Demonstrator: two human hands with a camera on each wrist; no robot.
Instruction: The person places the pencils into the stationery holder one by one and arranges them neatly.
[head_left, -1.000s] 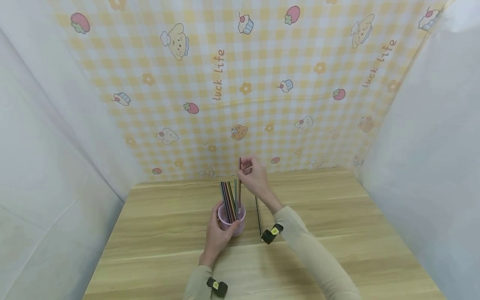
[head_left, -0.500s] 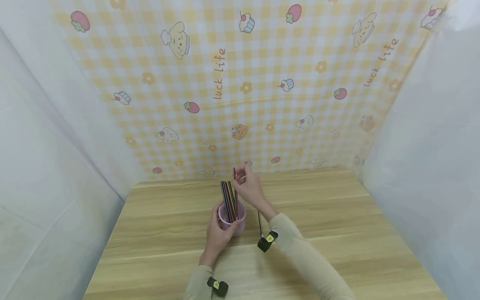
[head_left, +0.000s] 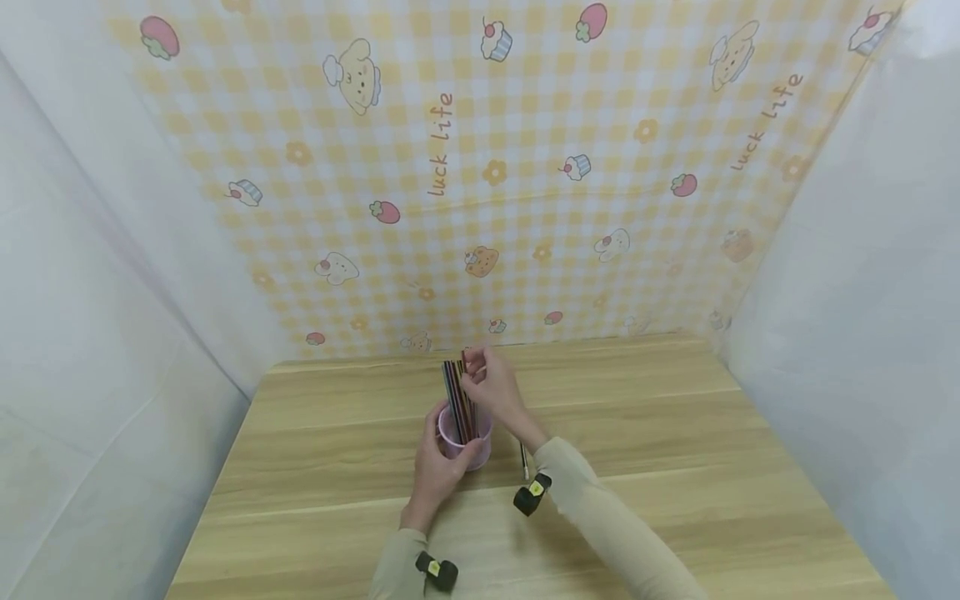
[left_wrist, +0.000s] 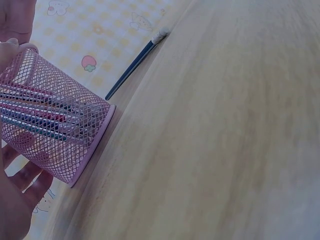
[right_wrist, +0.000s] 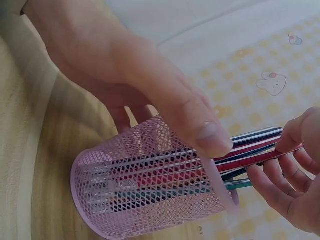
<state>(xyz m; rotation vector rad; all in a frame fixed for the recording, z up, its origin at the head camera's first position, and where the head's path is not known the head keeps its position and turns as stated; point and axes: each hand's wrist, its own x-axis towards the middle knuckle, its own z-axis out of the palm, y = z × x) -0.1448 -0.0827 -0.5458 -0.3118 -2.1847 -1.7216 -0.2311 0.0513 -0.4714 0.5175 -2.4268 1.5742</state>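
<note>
A pink mesh pen cup (head_left: 478, 457) stands on the wooden table, and my left hand (head_left: 437, 473) grips it round the side, thumb near the rim. Several pencils (head_left: 454, 400) in dark, red and green colours lean together inside it. My right hand (head_left: 497, 390) is just above the rim, its thumb and fingers pinching a red pencil (right_wrist: 240, 162) whose lower part is inside the cup. Through the mesh in the right wrist view, pale eraser ends (right_wrist: 125, 185) show near the bottom. Right of the cup lies a dark pencil (left_wrist: 134, 65) with a whitish end, partly hidden by my right arm in the head view.
The wooden tabletop (head_left: 322, 483) extends around the cup. Behind it rises a yellow-checked backdrop (head_left: 420, 250) with cartoon prints. White sheets (head_left: 112, 333) enclose both sides. Dark straps with small devices (head_left: 438, 571) sit on both sleeves.
My right hand has moved down and left, lowering the red pencil into the cup beside the others. My left hand keeps its grip on the cup in place.
</note>
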